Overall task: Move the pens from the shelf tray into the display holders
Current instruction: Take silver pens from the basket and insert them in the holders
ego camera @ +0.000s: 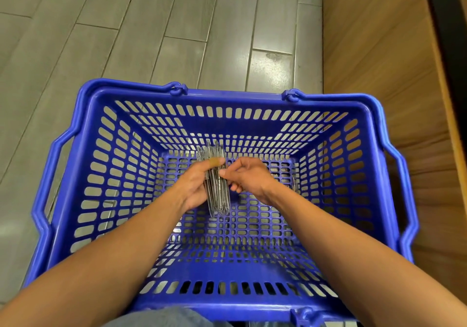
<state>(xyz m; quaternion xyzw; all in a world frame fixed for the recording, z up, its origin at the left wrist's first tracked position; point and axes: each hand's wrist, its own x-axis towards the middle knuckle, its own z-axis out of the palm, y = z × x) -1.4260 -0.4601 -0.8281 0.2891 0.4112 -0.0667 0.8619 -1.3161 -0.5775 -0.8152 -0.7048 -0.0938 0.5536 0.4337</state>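
Both forearms reach forward and down, converging at center. Left hand [195, 183] has fingers curled round a bundle, bandage on the thumb. Right hand [249, 176] is wrist-bent, thumb and forefinger pinching the same bundle's side, other fingers loosely curled.

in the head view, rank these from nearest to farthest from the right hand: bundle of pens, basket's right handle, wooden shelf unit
1. Bundle of pens: touching the right hand at its fingertips, gripped by the left hand.
2. Basket's right handle: out on the basket's right side.
3. Wooden shelf unit: beyond the basket, far right.
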